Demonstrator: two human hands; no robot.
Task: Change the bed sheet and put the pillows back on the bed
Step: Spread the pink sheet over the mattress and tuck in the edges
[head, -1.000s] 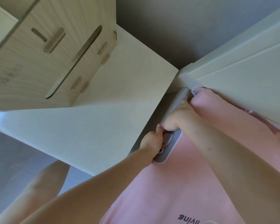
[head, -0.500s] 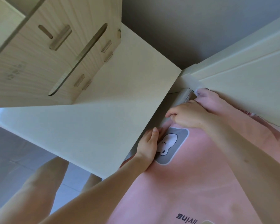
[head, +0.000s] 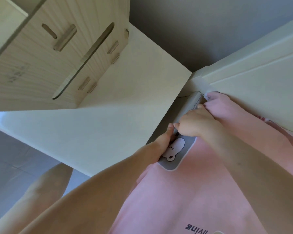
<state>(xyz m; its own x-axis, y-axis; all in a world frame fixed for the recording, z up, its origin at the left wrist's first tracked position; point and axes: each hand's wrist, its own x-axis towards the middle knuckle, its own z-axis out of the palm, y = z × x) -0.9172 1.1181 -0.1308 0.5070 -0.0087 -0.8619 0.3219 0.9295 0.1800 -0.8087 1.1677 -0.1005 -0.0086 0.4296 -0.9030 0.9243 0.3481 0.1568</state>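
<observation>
Bed sheet (head: 184, 196): pink, spread from 6 o'clock up to 2 o'clock, where its corner meets the headboard (head: 260, 73).
Patch (head: 184, 157): 1 grey panel with a white bear print, at the sheet's left edge, just right of centre.
Left hand (head: 162, 142): fingers straight and together, pressing on the patch's edge beside the bedside table (head: 108, 107).
Right hand (head: 196, 125): at 2 o'clock of the left hand, fingers curled tight on the sheet's edge, tips hidden; the 2 hands almost touch.
Wooden rack (head: 41, 65): stands on the table at 10 o'clock.
</observation>
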